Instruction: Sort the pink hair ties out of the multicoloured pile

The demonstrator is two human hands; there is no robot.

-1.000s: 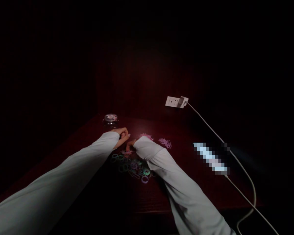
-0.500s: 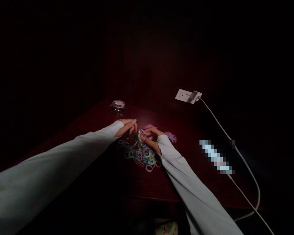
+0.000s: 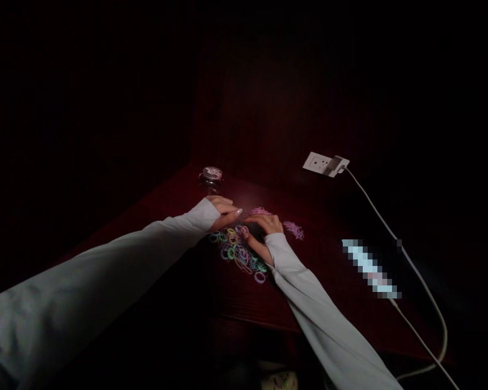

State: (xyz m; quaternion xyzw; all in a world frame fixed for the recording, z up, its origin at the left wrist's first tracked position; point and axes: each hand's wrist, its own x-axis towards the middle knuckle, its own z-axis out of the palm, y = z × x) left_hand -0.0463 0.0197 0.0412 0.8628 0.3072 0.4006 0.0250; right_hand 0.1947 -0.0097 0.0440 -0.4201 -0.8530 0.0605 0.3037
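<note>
A pile of small coloured hair ties (image 3: 231, 253), in green, purple, yellow and pink, lies on the dark red table. My right hand (image 3: 264, 230) arches over its right side, thumb and fingers apart. A pinkish tie is close to that thumb's tip, and I see no tie gripped. At the pile's far left edge my left hand (image 3: 223, 212) reaches across, fingers stretched out and thumb pointing right. Nothing shows in it, though its underside is hidden. Beyond the right hand lie a pink heap (image 3: 260, 211) and a purple-pink heap (image 3: 294, 230) of small bands.
A clear jar (image 3: 211, 179) with a patterned lid stands behind my left hand. To the right lies a blurred bright device (image 3: 370, 269) with a white cable (image 3: 423, 346). A charger (image 3: 336, 164) sits in the wall socket (image 3: 318, 162). Surroundings are very dark.
My right hand has loosened from the yellow and pink ties it had between its fingers; they now lie on the pile. My left hand has come nearer to it. The view has shifted slightly.
</note>
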